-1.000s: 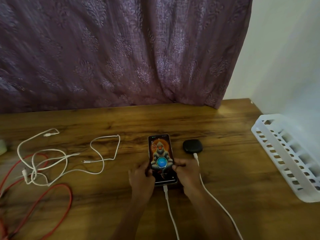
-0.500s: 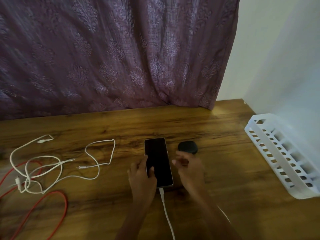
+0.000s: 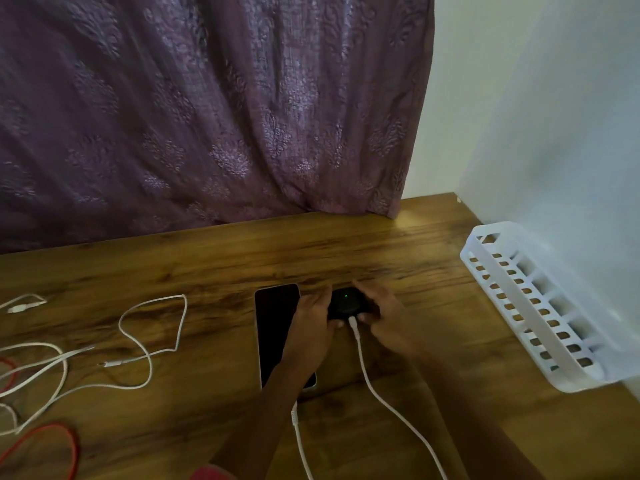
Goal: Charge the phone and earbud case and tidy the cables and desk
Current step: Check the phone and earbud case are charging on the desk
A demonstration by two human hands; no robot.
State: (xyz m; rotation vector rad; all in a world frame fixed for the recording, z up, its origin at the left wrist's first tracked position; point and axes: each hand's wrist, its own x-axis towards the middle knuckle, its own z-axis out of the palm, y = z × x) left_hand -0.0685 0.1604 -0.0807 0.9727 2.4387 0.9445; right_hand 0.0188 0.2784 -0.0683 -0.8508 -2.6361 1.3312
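A black phone (image 3: 275, 330) lies flat on the wooden desk (image 3: 214, 268) with its screen dark. A white cable (image 3: 300, 441) runs from its near end toward me. Just right of it sits the black earbud case (image 3: 346, 301), showing a small green light. A second white cable (image 3: 388, 403) is plugged into the case's near side. My left hand (image 3: 311, 323) grips the case's left side, with its wrist over the phone. My right hand (image 3: 382, 311) grips the case's right side, fingers by the plug.
Loose white cables (image 3: 138, 344) lie tangled on the desk's left, with a red cable (image 3: 52, 441) at the near left. A white slotted plastic basket (image 3: 526, 310) stands along the right wall. A purple curtain (image 3: 207, 116) hangs behind the desk.
The phone's lit screen went dark. Both hands left the phone and moved right onto the earbud case, which now shows a green light.
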